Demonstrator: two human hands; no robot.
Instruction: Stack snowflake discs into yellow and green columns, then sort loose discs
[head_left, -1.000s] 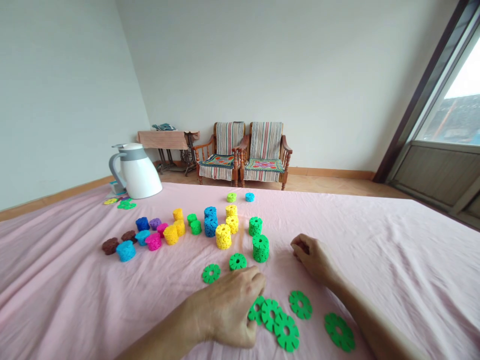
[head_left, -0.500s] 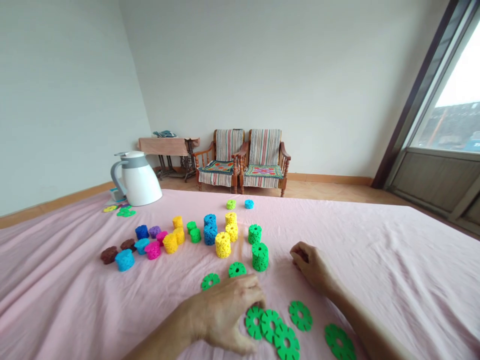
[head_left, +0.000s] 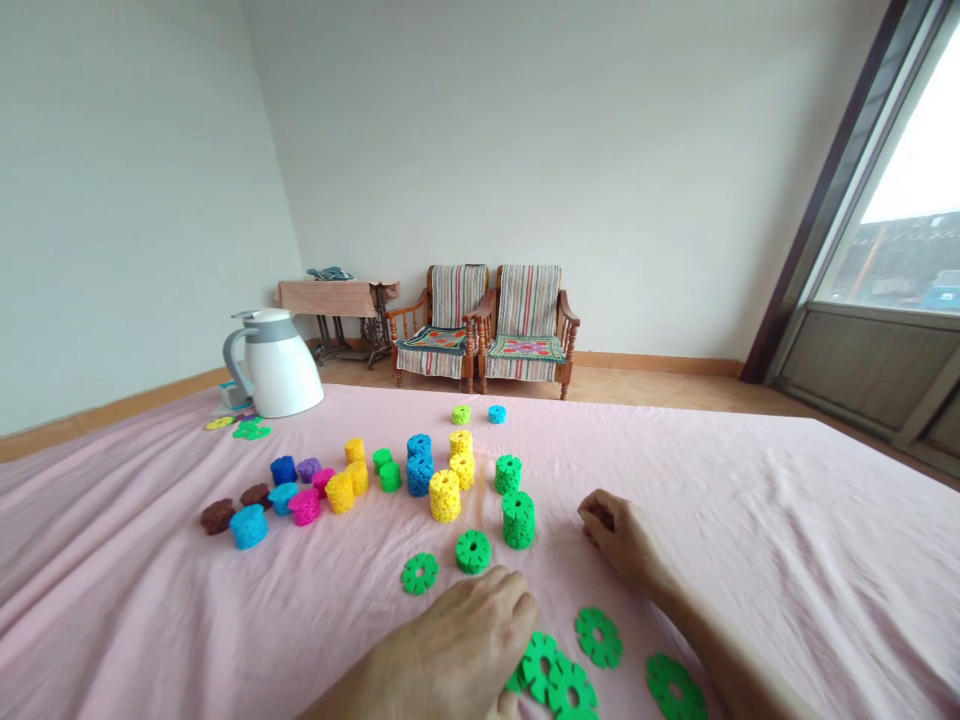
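My left hand (head_left: pixel 480 625) bends over a group of overlapping green snowflake discs (head_left: pixel 571 687) near the front of the table. Its fingers and thumb close around the leftmost disc, which the hand mostly covers. My right hand (head_left: pixel 616 530) rests on the cloth with its fingers curled in; I see nothing in it. Between my forearms lie two separate green discs, one nearer (head_left: pixel 676 687) and one farther (head_left: pixel 598 637). Just beyond my left hand are a short green stack (head_left: pixel 473 551) and a flat green disc (head_left: pixel 420 573). Taller green stacks (head_left: pixel 518 520) stand farther away.
Yellow stacks (head_left: pixel 445 496), blue stacks (head_left: pixel 420 474) and several other coloured stacks stand left of centre on the pink cloth (head_left: pixel 750 500). A white jug (head_left: pixel 283 370) stands at the back left, with loose discs (head_left: pixel 251 429) near it. Two chairs (head_left: pixel 529 320) are beyond the table.
My left hand has moved slightly right and its fingers have drawn together over the leftmost disc, uncovering the short green stack. My right hand stays in place.
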